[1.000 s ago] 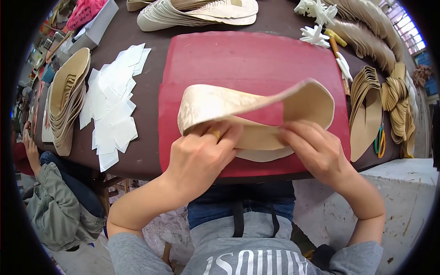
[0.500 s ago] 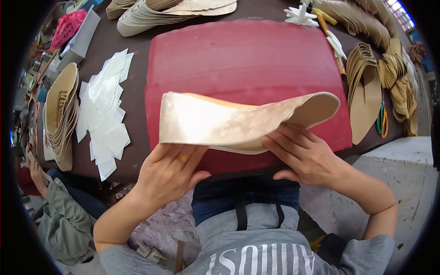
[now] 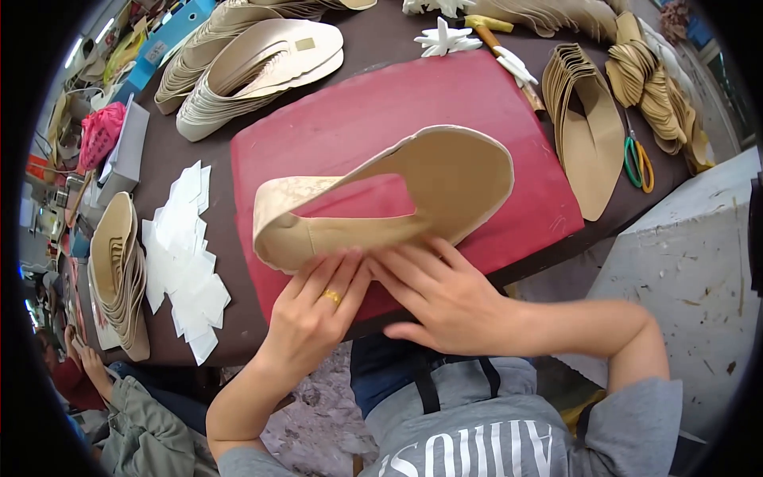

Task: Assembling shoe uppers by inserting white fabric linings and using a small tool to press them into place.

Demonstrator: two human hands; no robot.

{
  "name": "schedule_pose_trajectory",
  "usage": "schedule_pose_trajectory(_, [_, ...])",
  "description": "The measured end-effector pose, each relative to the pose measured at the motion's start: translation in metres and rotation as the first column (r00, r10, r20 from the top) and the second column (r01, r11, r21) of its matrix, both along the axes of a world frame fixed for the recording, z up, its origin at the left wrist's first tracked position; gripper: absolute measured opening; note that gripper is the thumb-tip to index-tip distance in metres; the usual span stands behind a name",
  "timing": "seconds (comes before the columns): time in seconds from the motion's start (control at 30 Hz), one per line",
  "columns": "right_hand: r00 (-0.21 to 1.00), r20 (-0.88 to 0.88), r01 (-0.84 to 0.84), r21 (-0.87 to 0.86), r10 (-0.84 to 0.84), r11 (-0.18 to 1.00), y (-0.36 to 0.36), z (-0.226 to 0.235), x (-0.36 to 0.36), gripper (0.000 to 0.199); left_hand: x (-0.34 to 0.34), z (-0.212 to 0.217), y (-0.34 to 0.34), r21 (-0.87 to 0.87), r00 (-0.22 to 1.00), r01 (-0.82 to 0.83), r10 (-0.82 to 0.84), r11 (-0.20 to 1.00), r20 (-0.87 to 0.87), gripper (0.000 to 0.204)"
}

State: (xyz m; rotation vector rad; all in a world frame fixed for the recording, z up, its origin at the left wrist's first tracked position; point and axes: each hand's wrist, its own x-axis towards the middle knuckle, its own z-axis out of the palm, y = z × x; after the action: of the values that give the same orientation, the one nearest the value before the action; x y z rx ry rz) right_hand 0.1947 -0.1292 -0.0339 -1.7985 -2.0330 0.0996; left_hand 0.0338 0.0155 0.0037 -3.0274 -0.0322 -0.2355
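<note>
The fingers of the left hand (image 3: 314, 308) lie straight and close together against the near side of a tan shoe upper (image 3: 469, 175), its thumb hidden, so I cannot tell whether it pinches; the right hand (image 3: 451, 304) touches the same side just beside it, fingers outstretched, thumb apart; the upper is above the red mat (image 3: 342, 119), red showing through its opening; left of the mat lie white sheets (image 3: 184, 254); to its right are nested tan pieces (image 3: 596, 151) and scissors (image 3: 643, 168).
</note>
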Motion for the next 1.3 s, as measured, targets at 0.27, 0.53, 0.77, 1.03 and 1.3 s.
schedule_pose_trajectory(0.27, [0.933,0.173,0.333,-0.082,-0.316,0.939,-0.037,0.007,0.059,0.053,0.019,0.001,-0.001,-0.068,0.998,0.053,-0.05,0.996,0.039,0.032])
schedule_pose_trajectory(0.53, [0.964,0.07,0.26,-0.04,-0.257,0.965,-0.014,-0.008,0.104,0.048,0.042,-0.004,-0.003,-0.131,0.987,0.142,-0.131,0.981,0.088,0.029])
schedule_pose_trajectory(0.77, [0.893,-0.407,0.175,-0.083,-0.194,0.981,0.011,0.034,0.141,0.033,0.05,0.027,0.008,-0.413,0.943,0.021,0.12,0.911,0.311,0.024])
schedule_pose_trajectory(1.03, [0.489,-0.871,0.031,-0.03,-0.042,0.999,0.028,0.099,0.104,0.016,0.037,0.106,0.023,-0.988,0.869,-0.057,0.495,0.147,0.024,0.014])
schedule_pose_trajectory(1.3, [0.665,-0.745,-0.002,0.068,0.052,0.998,0.028,0.095,0.085,0.014,0.038,0.109,0.009,-0.812,0.842,-0.413,0.512,0.411,-0.169,0.022])
